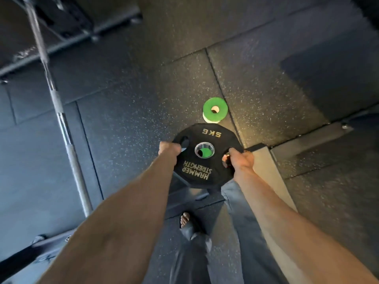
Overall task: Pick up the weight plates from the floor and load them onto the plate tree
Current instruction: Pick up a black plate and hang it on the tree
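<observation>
A black 5 kg weight plate [205,160] marked "Hammer Strength" hangs flat above the floor, held by both hands. My left hand [169,149] grips its left edge through a grip slot. My right hand [241,159] grips the right edge through the opposite slot. Green shows through the plate's steel-ringed centre hole. Beyond it, a small green plate [215,108] lies on top of a white one [211,120] on the speckled rubber floor. No plate tree can be made out in this view.
A steel barbell [61,124] runs diagonally down the left side. A dark machine frame [67,23] crosses the top left. A pale floor strip [266,167] lies under my right arm. My legs and a foot [185,219] stand below the plate.
</observation>
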